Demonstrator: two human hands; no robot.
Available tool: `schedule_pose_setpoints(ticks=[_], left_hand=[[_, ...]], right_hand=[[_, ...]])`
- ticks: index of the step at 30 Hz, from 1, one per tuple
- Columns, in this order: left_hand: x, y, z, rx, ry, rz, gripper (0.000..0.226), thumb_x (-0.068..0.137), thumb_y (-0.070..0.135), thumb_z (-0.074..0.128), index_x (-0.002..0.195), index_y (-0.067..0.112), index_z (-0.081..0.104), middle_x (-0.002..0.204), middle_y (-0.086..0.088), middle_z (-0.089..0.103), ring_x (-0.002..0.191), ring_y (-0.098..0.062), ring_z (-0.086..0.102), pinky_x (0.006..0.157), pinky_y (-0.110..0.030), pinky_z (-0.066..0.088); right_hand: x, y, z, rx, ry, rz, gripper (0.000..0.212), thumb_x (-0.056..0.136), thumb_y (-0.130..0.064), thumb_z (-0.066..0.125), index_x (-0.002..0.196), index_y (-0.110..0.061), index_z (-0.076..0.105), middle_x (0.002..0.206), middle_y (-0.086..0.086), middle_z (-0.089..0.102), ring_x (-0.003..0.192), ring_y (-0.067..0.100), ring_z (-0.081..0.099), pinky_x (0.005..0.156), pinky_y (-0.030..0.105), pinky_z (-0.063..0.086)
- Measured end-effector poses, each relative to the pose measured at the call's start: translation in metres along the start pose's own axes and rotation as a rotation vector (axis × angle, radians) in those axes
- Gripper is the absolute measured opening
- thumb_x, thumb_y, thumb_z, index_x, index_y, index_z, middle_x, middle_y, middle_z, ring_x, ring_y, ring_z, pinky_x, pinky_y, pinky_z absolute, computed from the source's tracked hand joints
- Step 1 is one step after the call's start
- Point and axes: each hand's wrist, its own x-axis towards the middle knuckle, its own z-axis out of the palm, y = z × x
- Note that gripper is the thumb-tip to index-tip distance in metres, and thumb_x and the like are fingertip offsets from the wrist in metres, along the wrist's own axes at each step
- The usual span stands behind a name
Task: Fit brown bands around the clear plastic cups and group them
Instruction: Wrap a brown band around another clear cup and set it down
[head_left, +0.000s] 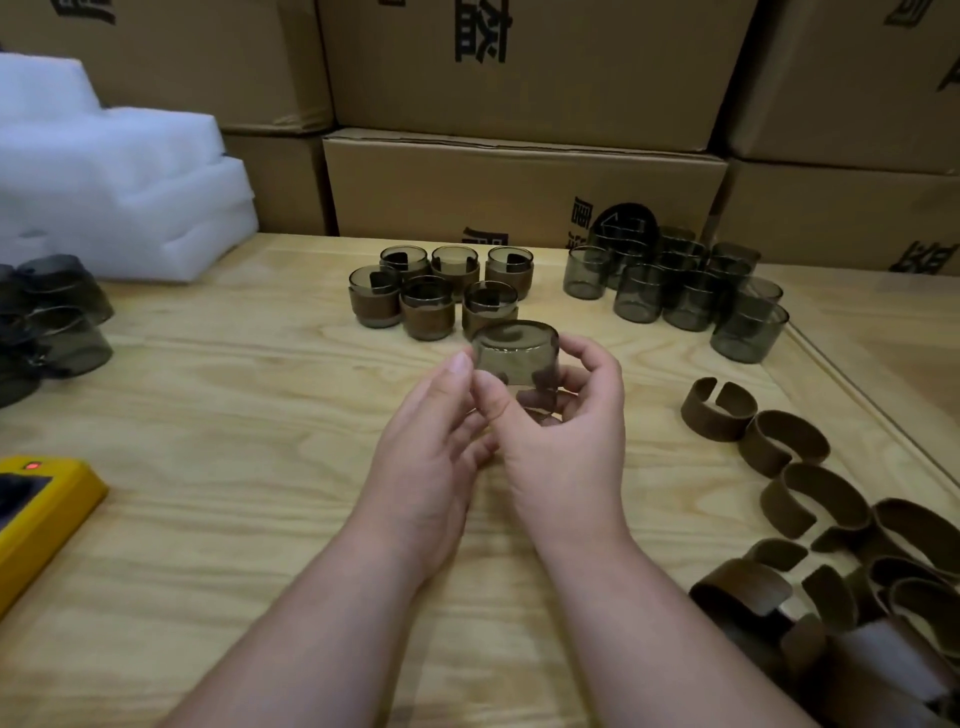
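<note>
At the centre of the frame, both hands hold one smoky clear cup (515, 353) upside down above the bench (249, 395). The right hand (566, 441) has its fingers curled around the cup; the left hand (436, 457) pinches its edge. A band seems to sit low on it, so I judge the fitting is in progress. Next, it should join the banded cups (441, 291) behind.

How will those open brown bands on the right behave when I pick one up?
The brown bands look like split C-shaped rings, so one probably flexes open under a pinch. They hold their curve on the table, suggesting springy rather than floppy. Lying on edge, they seem unlikely to roll.
</note>
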Motion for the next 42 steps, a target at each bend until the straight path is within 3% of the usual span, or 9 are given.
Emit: schedule_pose_setpoints(ticks=[3, 8, 13, 16, 19, 24, 28, 39, 42], left_hand=[[-0.001, 0.002, 0.0, 0.021, -0.038, -0.023, 0.061, 0.078, 0.05, 0.075, 0.125, 0.014, 0.067, 0.118, -0.012, 0.076, 0.105, -0.02, 0.075, 0.091, -0.034, 0.059], [0.001, 0.001, -0.002, -0.035, -0.039, -0.057, 0.054, 0.083, 0.031, 0.073, 0.131, 0.008, 0.064, 0.117, -0.011, 0.075, 0.103, -0.019, 0.074, 0.079, -0.028, 0.06], [0.004, 0.005, -0.004, -0.111, 0.078, -0.124, 0.052, 0.081, 0.055, 0.067, 0.117, 0.019, 0.076, 0.117, -0.01, 0.076, 0.111, -0.026, 0.072, 0.081, -0.034, 0.061], [0.006, 0.006, -0.006, -0.161, 0.091, -0.131, 0.051, 0.08, 0.059, 0.065, 0.111, 0.02, 0.08, 0.114, -0.009, 0.077, 0.107, -0.027, 0.071, 0.082, -0.037, 0.062], [0.006, 0.007, -0.004, -0.183, 0.097, -0.137, 0.057, 0.08, 0.057, 0.067, 0.117, 0.015, 0.077, 0.116, -0.013, 0.075, 0.109, -0.028, 0.067, 0.083, -0.037, 0.062], [0.007, 0.006, -0.004, -0.149, 0.036, -0.136, 0.063, 0.087, 0.054, 0.064, 0.127, 0.006, 0.07, 0.122, -0.017, 0.073, 0.107, -0.028, 0.073, 0.092, -0.041, 0.059], [0.01, 0.004, -0.007, -0.113, 0.016, -0.134, 0.054, 0.084, 0.058, 0.063, 0.109, 0.013, 0.08, 0.108, -0.012, 0.076, 0.107, -0.028, 0.072, 0.11, -0.053, 0.049], [0.01, 0.006, -0.007, -0.166, 0.03, -0.184, 0.062, 0.069, 0.065, 0.07, 0.103, 0.013, 0.076, 0.079, -0.004, 0.065, 0.083, -0.022, 0.063, 0.075, -0.033, 0.059], [0.01, 0.006, -0.007, -0.187, 0.053, -0.205, 0.048, 0.068, 0.064, 0.072, 0.087, 0.019, 0.077, 0.082, -0.009, 0.064, 0.083, -0.026, 0.066, 0.077, -0.037, 0.058]], right_hand=[[-0.001, 0.0, -0.001, -0.071, 0.024, -0.053, 0.067, 0.055, -0.058, 0.084, 0.114, -0.046, 0.053, 0.114, -0.008, 0.063, 0.09, 0.001, 0.067, 0.072, 0.019, 0.055], [-0.003, 0.004, 0.003, -0.269, -0.05, -0.126, 0.057, 0.074, -0.04, 0.079, 0.125, -0.047, 0.057, 0.125, -0.026, 0.048, 0.118, 0.009, 0.058, 0.099, 0.034, 0.053], [-0.008, 0.001, 0.004, -0.258, -0.177, -0.136, 0.061, 0.079, -0.037, 0.069, 0.136, -0.048, 0.051, 0.129, -0.035, 0.049, 0.134, 0.006, 0.048, 0.108, 0.032, 0.047], [-0.009, -0.003, 0.003, -0.202, -0.17, -0.124, 0.055, 0.079, -0.039, 0.072, 0.131, -0.044, 0.055, 0.127, -0.027, 0.054, 0.124, 0.0, 0.053, 0.09, 0.008, 0.044], [-0.009, -0.006, 0.002, -0.139, -0.155, -0.12, 0.048, 0.083, -0.029, 0.079, 0.125, -0.04, 0.059, 0.125, -0.014, 0.061, 0.111, -0.006, 0.056, 0.077, 0.002, 0.043], [-0.007, -0.007, 0.0, -0.077, -0.103, -0.089, 0.04, 0.078, -0.036, 0.087, 0.111, -0.038, 0.065, 0.116, -0.005, 0.067, 0.1, 0.003, 0.062, 0.074, 0.009, 0.048], [-0.004, -0.005, 0.001, -0.078, -0.055, -0.083, 0.035, 0.069, -0.053, 0.084, 0.096, -0.039, 0.066, 0.105, -0.004, 0.07, 0.096, 0.011, 0.067, 0.081, 0.024, 0.054], [-0.001, 0.0, 0.001, -0.068, -0.002, -0.138, 0.015, 0.098, -0.035, 0.066, 0.085, -0.031, 0.073, 0.086, -0.004, 0.071, 0.085, 0.012, 0.066, 0.08, 0.038, 0.056], [-0.001, 0.0, 0.001, -0.061, -0.004, -0.117, 0.018, 0.101, -0.031, 0.064, 0.09, -0.04, 0.074, 0.094, -0.009, 0.073, 0.091, 0.006, 0.068, 0.08, 0.024, 0.054]])
